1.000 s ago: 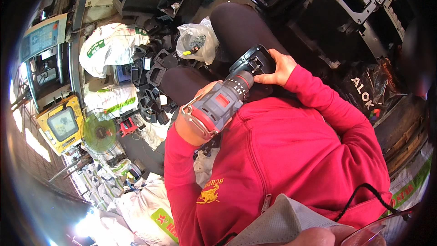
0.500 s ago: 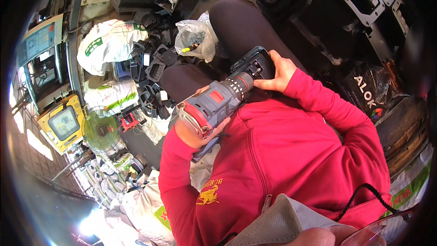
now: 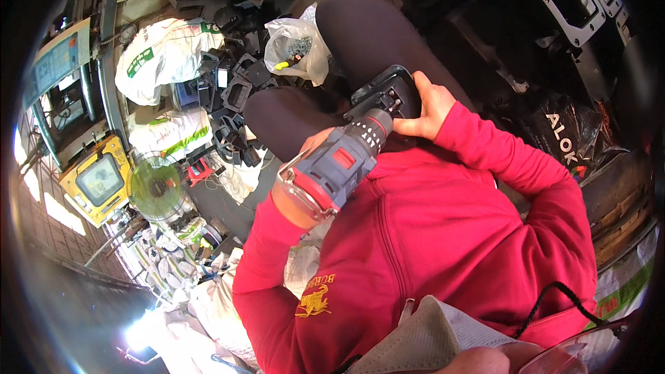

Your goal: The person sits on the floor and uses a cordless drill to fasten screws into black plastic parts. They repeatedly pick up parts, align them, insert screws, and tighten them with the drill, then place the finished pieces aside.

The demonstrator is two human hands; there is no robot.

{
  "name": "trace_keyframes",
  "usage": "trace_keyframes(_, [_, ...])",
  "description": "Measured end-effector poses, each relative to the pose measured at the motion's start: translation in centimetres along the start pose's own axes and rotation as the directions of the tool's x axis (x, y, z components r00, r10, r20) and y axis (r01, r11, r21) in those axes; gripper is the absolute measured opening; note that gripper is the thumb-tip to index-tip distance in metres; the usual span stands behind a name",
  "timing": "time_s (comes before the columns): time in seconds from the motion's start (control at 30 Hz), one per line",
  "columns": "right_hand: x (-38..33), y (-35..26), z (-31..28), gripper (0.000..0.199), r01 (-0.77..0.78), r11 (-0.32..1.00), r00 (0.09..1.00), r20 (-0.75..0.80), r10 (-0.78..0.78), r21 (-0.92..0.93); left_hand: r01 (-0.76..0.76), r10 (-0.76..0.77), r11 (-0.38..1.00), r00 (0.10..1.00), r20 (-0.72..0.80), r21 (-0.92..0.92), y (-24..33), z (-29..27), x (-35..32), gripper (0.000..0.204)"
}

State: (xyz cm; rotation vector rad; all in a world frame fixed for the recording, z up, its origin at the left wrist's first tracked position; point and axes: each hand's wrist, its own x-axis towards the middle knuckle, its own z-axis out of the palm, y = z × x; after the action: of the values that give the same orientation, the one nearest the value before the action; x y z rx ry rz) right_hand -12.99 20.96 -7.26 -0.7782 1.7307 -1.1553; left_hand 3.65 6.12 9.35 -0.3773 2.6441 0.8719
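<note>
My left hand (image 3: 294, 202) is wrapped round a grey and red cordless drill (image 3: 335, 165), its chuck end pointing up and to the right. A black plastic frame-like part (image 3: 388, 91) is in my right hand (image 3: 431, 107), held in front of my lap with its fingers on the right edge. The drill's front end meets the lower side of this part. Whether a bit sits in a screw there is hidden. Fingers of the left hand are partly covered by the drill body.
Beyond my knees, a clear plastic bag (image 3: 315, 52) holds small metal pieces and a yellow-tipped tool. Several black plastic parts (image 3: 237, 93) lie heaped left of it, beside white sacks (image 3: 166, 52). A fan (image 3: 155, 187) stands at left near a yellow-framed screen device (image 3: 99, 179). Black bag (image 3: 554, 135) at right.
The drill has tilted a little, its rear end shifting slightly right while its front stays at the black part. Both hands keep their hold. The view has shifted slightly.
</note>
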Motion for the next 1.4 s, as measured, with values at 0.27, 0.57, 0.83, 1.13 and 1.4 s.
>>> trace_keyframes(0.27, [0.5,0.1,-0.3,0.068,-0.037,0.997,0.997,0.059,0.041,-0.073,0.037,-0.045,0.998,0.986,0.162,0.053,-0.1,-1.9,0.9,0.054])
trace_keyframes(0.57, [-2.2,-1.9,0.6,0.073,0.121,0.991,0.982,-0.150,-0.112,0.052,-0.098,0.069,0.984,0.980,-0.187,-0.149,-1.4,1.7,-3.9,0.076])
trace_keyframes(0.83, [-1.2,-7.1,3.9,0.078,0.425,0.892,0.867,-0.216,-0.450,-0.153,-0.087,-0.082,0.948,0.862,-0.501,-0.306,-3.8,5.6,-11.0,0.059])
trace_keyframes(1.13, [1.2,-9.1,6.0,0.075,0.365,0.926,0.904,-0.203,-0.377,-0.092,-0.238,-0.306,0.551,0.834,-0.460,-0.800,-8.0,8.3,-15.2,0.054])
trace_keyframes(1.4, [-1.2,-11.6,3.9,0.052,0.862,0.177,0.346,0.297,-0.890,-0.474,0.316,-0.371,0.926,0.867,-0.333,-0.208,-11.4,13.0,-12.7,0.081])
